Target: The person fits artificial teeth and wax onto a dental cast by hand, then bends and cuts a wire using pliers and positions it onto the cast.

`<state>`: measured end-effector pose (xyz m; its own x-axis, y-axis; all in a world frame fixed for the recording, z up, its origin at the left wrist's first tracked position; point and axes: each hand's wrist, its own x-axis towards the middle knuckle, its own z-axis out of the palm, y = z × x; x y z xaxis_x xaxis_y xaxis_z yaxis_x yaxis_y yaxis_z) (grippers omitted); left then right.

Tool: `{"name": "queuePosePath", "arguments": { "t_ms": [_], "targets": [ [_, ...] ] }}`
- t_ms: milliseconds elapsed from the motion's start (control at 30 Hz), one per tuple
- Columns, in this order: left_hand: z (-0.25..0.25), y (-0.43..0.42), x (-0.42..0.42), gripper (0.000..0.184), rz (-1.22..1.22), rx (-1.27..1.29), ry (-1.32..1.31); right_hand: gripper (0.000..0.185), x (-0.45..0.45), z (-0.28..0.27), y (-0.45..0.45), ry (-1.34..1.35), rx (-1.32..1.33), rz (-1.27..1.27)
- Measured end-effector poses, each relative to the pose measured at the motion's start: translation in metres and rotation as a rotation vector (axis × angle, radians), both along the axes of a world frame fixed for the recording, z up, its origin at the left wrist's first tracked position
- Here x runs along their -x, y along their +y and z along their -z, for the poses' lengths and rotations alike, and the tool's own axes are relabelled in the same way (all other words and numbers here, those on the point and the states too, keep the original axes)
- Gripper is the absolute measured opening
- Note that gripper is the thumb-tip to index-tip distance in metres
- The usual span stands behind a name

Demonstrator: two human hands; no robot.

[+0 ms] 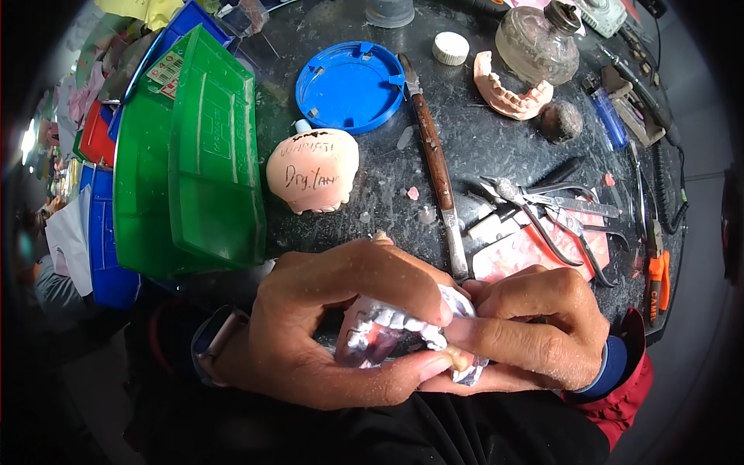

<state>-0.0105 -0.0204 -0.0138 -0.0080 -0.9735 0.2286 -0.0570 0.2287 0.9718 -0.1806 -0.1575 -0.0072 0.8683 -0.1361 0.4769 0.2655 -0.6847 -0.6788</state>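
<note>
Close to my body, a white dental cast (391, 319) with a row of teeth is held between both hands. My left hand (325, 325) is closed around its left and near side, wearing a wristband. From the right, my right hand (542, 333) is closed on the cast, thumb and fingertips pressed near its right end. A small tan piece (459, 359), its kind unclear, shows between the fingertips of both hands. Purple-grey and reddish patches mark the inside of the cast. Its underside is hidden by the fingers.
Beyond my hands are a pink cast with writing (310, 172), a wooden-handled spatula (434, 147), pliers (535, 205) and a pink sheet (504, 256). Green bins (217, 147) stand left. Farther back are a blue lid (349, 89), a horseshoe-shaped cast (508, 97) and a glass burner (535, 50).
</note>
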Motion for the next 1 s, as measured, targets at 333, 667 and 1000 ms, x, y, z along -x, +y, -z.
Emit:
{"name": "queuePosePath", "arguments": {
  "t_ms": [333, 667, 1000],
  "targets": [
    [-0.003, -0.001, -0.001, 0.044, -0.006, -0.008, -0.038, 0.049, -0.002, 0.002, 0.001, -0.022, 0.007, 0.018],
    [0.003, 0.002, 0.004, 0.053, -0.052, -0.001, 0.052, 0.051, -0.002, 0.004, 0.001, -0.023, -0.004, 0.013],
    [0.010, -0.002, 0.004, 0.058, -0.078, 0.151, -0.016, 0.044, -0.001, 0.002, -0.002, 0.010, -0.026, -0.039]
  ]
}}
